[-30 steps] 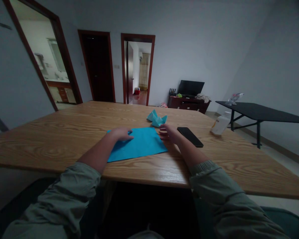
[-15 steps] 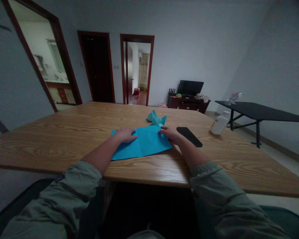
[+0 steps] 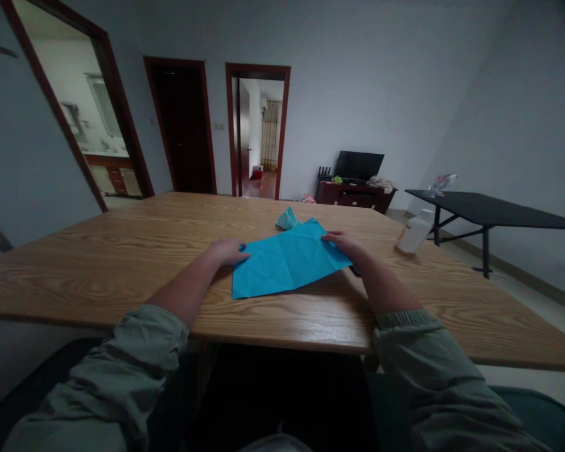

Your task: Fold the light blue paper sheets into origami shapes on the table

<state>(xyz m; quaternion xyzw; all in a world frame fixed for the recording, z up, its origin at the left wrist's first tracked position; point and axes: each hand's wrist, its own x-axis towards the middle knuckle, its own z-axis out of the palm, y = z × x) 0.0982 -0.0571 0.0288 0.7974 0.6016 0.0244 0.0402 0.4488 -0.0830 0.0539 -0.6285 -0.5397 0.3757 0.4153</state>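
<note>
A creased sheet of blue paper [image 3: 289, 260] is stretched between my two hands, its right side raised and tilted over the wooden table [image 3: 145, 263]. My left hand [image 3: 226, 252] pinches its left edge near the upper corner, thumb on top. On the right edge, my right hand [image 3: 347, 243] grips the sheet with the thumb above and the other fingers hidden beneath. Just behind the sheet sits a folded light-blue paper piece [image 3: 288, 218], partly covered by it. The black phone [image 3: 356, 270] is almost wholly hidden under the sheet and my right hand.
A white plastic bottle [image 3: 414, 232] stands on the table at the right. Beyond it is a black folding table [image 3: 494, 209] with a clear plastic item on top. A TV [image 3: 359, 166] rests on a dark cabinet [image 3: 355, 196] by the far wall.
The blue sheet has shifted right and its right side has come up, now covering most of the phone and part of the folded piece. My right hand moved right; my left hand moved slightly.
</note>
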